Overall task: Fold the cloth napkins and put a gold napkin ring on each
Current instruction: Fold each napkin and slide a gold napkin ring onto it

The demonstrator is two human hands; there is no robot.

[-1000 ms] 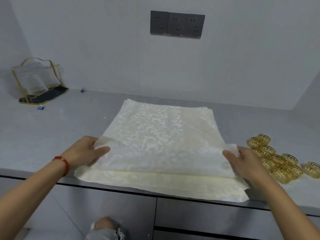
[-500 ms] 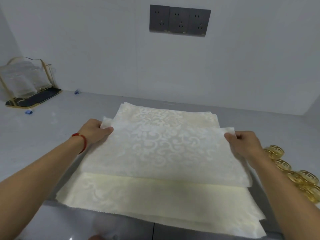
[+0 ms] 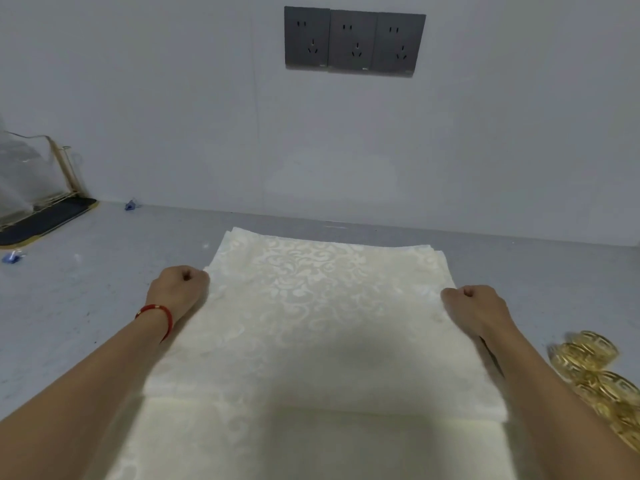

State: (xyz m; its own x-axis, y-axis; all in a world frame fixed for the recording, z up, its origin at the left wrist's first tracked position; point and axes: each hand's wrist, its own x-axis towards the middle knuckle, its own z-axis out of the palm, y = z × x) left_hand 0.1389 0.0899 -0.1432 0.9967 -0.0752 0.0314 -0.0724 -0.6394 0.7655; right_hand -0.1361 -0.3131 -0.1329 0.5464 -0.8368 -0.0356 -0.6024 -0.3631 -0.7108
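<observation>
A stack of cream damask cloth napkins (image 3: 311, 441) lies on the grey counter in front of me. The top napkin (image 3: 322, 313) is folded over away from me, its fold line near the front of the stack. My left hand (image 3: 178, 289), with a red bracelet on the wrist, grips the top napkin's far left corner in curled fingers. My right hand (image 3: 474, 308) grips its far right corner the same way. Several gold napkin rings (image 3: 595, 372) lie in a heap on the counter just right of my right forearm.
A gold-framed holder with clear panels (image 3: 38, 202) stands at the back left on a black base. Small blue clips (image 3: 130, 205) lie near it. The grey counter (image 3: 86, 289) meets a white wall with three dark sockets (image 3: 355, 41).
Both hands carried the top napkin's near edge away from me, across the stack, and lowered it toward the far edge. The camera moved closer and lower over the counter.
</observation>
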